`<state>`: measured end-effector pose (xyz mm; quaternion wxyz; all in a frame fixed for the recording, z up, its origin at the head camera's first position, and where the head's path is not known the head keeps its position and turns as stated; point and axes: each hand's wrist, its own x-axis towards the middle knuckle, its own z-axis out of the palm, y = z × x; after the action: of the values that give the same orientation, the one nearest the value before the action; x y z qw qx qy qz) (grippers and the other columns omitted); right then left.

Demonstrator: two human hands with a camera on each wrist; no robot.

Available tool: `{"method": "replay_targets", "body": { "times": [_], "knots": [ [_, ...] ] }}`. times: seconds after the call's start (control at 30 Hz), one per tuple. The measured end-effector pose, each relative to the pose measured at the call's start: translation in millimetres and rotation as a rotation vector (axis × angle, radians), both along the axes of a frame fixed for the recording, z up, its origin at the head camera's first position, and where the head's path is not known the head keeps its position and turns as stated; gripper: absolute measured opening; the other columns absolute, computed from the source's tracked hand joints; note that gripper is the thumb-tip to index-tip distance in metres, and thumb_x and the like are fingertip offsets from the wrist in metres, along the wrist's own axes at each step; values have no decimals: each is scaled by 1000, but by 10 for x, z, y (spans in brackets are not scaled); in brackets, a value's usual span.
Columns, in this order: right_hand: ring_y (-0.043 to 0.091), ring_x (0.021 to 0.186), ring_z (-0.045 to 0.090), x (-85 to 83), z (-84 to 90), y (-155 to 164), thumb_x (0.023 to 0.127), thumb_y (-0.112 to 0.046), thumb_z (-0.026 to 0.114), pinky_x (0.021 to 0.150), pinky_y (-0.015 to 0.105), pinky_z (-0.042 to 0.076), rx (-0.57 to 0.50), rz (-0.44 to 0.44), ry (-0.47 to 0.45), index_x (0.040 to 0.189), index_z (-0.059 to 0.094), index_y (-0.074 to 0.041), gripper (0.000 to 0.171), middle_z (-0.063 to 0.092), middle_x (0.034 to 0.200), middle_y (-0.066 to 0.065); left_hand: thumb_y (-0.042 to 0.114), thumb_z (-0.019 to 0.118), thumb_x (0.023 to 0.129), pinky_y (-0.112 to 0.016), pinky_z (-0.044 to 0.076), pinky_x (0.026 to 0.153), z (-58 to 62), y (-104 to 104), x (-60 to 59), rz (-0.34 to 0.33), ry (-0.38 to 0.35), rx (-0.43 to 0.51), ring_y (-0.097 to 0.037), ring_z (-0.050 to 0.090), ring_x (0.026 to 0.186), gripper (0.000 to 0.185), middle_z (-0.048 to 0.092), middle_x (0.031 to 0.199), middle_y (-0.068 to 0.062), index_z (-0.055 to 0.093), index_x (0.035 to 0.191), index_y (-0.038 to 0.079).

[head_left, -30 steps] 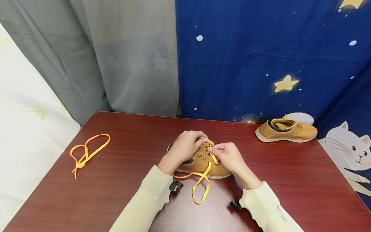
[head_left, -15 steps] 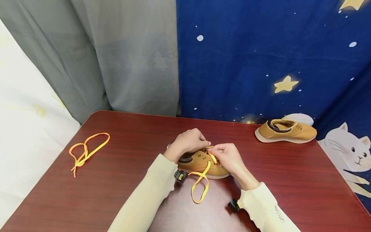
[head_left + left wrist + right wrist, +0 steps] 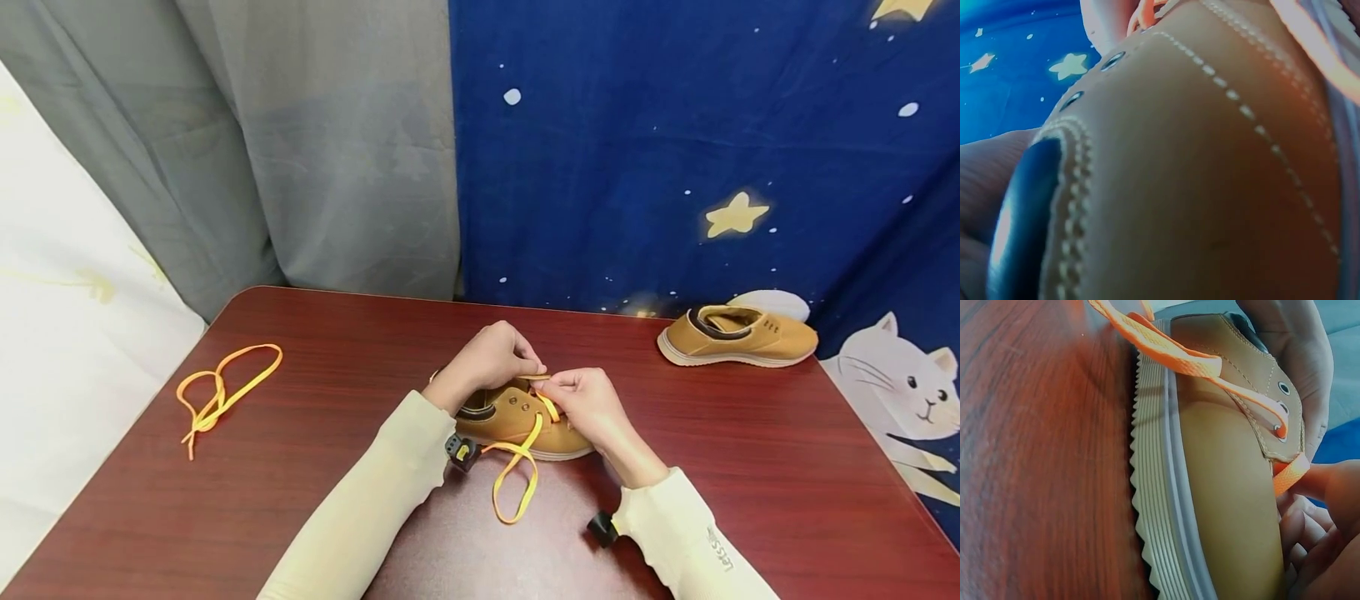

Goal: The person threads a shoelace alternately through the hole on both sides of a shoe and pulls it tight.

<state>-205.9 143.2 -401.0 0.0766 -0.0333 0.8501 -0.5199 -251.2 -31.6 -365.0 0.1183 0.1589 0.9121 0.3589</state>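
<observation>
1. The left hand (image 3: 491, 360) sits at the centre of the head view, fingers curled over the top of a tan shoe (image 3: 517, 421), with thumb and forefinger pinched together at the shoe's tongue, where an orange lace (image 3: 517, 467) comes out.
2. The right hand (image 3: 592, 404) lies just right of it, fingers bent inward, and pinches the same lace between thumb and forefinger; the fingertips of the two hands nearly meet.
3. In the right wrist view the lace (image 3: 1210, 381) runs through an eyelet and ends in the pinch of the right fingers (image 3: 1329, 487) at the lower right of the frame.
4. The shoe rests on the bench (image 3: 337, 467) at lower centre; a loop of the lace hangs off it onto the wood, toward the bottom of the frame.
5. A second lace (image 3: 221, 392) lies loose at the left of the bench.
6. Another tan shoe (image 3: 738, 335) stands at the right, near the far edge.
</observation>
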Motion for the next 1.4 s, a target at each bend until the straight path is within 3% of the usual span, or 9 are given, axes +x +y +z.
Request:
{"method": "replay_targets", "body": {
  "times": [0.27,0.47,0.7,0.9,1.03,1.13,1.27,1.33,1.4],
  "knots": [
    [6,51,53,-36,9,116,94,-24,71,49,22,47,-25,84,-53,89,77,2,27,60,59,-7,23,72,93,-20,41,58,14,53,-40,7,-9,30,-10,56,70,17,77,83,0,82,86,11],
    [6,66,69,-67,52,206,97,-16,66,56,24,57,-152,131,-95,110,71,11,31,75,79,2,22,69,96,-19,40,57,37,46,-123,-16,-26,33,-9,54,68,20,76,86,-1,80,84,9],
    [6,57,59,-93,-20,205,88,-12,78,49,24,50,-120,39,115,108,73,2,25,75,85,14,15,62,100,-16,47,59,73,10,-209,-12,-69,178,-5,62,66,21,76,83,-8,76,93,0],
    [7,52,55,-95,-71,176,89,-12,76,48,23,49,-113,65,155,106,75,0,21,75,90,22,14,60,102,-24,60,66,103,-4,-265,26,-192,357,-21,77,75,23,76,89,-18,71,102,-6],
    [6,53,56,-99,-78,175,91,-13,75,48,23,49,-115,75,151,106,74,0,21,75,90,22,40,63,100,-23,58,76,132,-66,-246,0,-215,224,-12,74,81,40,77,85,-8,76,93,3],
    [6,54,56,-101,-78,178,91,-14,75,49,23,50,-110,72,152,106,74,0,21,75,90,20,54,67,92,-21,45,65,154,-118,-223,-15,-242,84,-7,59,69,48,62,63,6,72,70,12],
    [5,54,58,-104,-80,181,91,-13,75,49,23,50,-114,68,149,105,74,1,20,75,90,20,55,72,87,-24,28,54,149,-119,-206,-3,-303,-27,-10,36,57,56,32,55,8,49,51,20],
    [5,55,59,-104,-80,180,91,-13,75,49,23,50,-116,70,147,106,74,1,20,76,90,21,52,72,88,-24,27,53,150,-107,-200,-6,-320,-41,-10,35,56,56,32,54,8,45,50,19],
    [5,56,60,-106,-81,179,91,-13,75,49,23,51,-113,73,148,106,73,0,21,76,91,21,46,73,89,-23,30,55,155,-96,-196,-24,-311,-26,-10,38,59,50,36,56,8,56,53,16]
  ]
}}
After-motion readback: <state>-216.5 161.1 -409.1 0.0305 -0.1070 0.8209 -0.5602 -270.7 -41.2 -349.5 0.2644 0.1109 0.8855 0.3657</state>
